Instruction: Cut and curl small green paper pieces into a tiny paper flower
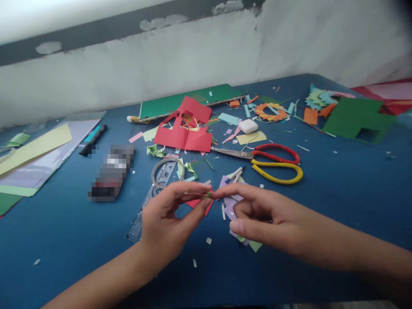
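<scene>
My left hand [165, 219] pinches a small piece of folded green paper [208, 195] between thumb and fingertips. My right hand [280, 219] reaches in from the other side, its index fingertip touching the paper. The right thumb is apart from the index finger, and its other fingers are curled. Fingers hide most of the paper's shape. Just behind the left hand lie a roll of tape [153, 174] and a clear plastic ruler [137, 227]. A piece of red paper [210, 208] shows below the fingertips. Purple paper [229, 206] lies partly under the right hand.
Scissors [247, 155] with red and yellow handles lie beyond my hands. Cut red paper [196, 139], a green board [189, 101] and many scraps spread behind. A blurred-out item [111, 174] and a black marker [93, 140] are at left, dark green paper [350, 118] at right.
</scene>
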Available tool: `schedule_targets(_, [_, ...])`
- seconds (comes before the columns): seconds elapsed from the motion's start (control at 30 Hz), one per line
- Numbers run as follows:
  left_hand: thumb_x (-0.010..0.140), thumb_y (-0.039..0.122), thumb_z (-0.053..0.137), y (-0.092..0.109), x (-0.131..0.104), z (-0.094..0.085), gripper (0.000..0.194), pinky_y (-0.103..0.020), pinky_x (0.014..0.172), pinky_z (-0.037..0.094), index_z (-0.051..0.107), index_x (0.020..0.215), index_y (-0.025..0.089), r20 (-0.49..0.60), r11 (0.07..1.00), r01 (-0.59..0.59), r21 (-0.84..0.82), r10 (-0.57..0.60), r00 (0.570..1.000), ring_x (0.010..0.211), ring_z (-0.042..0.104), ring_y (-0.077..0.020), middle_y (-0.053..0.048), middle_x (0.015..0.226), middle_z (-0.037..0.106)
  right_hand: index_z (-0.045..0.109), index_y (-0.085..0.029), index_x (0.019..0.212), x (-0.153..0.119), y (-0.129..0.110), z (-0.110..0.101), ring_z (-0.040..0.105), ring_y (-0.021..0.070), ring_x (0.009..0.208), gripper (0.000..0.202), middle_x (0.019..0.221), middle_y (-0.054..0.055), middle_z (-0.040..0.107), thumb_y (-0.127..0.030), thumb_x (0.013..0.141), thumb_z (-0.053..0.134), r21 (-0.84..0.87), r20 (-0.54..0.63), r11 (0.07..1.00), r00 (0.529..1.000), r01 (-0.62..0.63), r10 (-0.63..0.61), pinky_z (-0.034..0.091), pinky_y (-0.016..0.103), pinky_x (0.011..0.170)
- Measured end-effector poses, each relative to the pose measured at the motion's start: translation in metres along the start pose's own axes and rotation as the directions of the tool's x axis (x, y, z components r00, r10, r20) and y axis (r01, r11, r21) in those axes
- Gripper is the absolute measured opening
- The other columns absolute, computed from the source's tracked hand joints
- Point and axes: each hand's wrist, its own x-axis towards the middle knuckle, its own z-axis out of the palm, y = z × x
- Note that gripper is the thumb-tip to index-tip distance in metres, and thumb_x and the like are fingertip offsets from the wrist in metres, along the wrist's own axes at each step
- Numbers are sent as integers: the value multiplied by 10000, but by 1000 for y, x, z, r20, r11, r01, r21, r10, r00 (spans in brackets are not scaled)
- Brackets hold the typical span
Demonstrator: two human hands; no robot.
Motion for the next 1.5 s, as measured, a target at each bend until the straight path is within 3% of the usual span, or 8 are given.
schedule_targets(0.27, [710,-11,689,-4,-3,-2,342,-232,795,578,673,937,244,1,987,-85,134,86,996,843,691,-142,3,913,729,380,-220,1358,0,3,0,359,92,559,570,634,-62,395,-467,871,540,-15,-11,1000,1000,15,-15,305,219,504])
schedule_targets(0.57, [725,41,691,-9,-2,-5,310,-313,805,584,657,961,239,50,931,-206,301,200,978,832,699,-180,-26,927,744,372,-228,1397,-3,-2,2,413,97,566,577,641,-45,448,-476,891,499,-244,-34,970,999,20,-29,329,210,495])
schedule_targets(0.8, [747,52,673,-10,2,-4,272,-303,793,578,656,953,230,66,893,-274,357,268,961,829,697,-171,-26,908,747,318,-223,1429,-2,-2,7,430,88,536,580,614,-59,493,-371,901,507,-411,-15,909,997,64,-77,313,209,483])
schedule_targets(0.97, [765,56,662,-12,3,-5,267,-293,795,572,652,967,230,60,924,-225,309,217,974,850,691,-170,-25,933,740,307,-218,1431,-1,-3,9,425,88,538,594,616,-64,489,-346,892,521,-394,-7,918,998,53,-61,307,213,483])
schedule_targets(1.27, [759,67,678,-5,3,-3,235,-271,775,593,669,940,216,-33,979,-79,187,87,996,832,698,-166,-20,894,736,335,-235,1419,-3,1,7,384,90,573,609,646,-53,414,-440,882,534,-93,-31,995,999,22,-25,328,208,519])
schedule_targets(1.5, [744,94,701,-2,4,0,185,-224,680,614,664,898,189,-49,998,35,61,-32,998,796,711,-167,-33,849,744,396,-227,1387,-2,-1,8,392,95,575,567,640,-47,411,-422,876,544,-72,-52,997,998,27,-30,332,212,522])
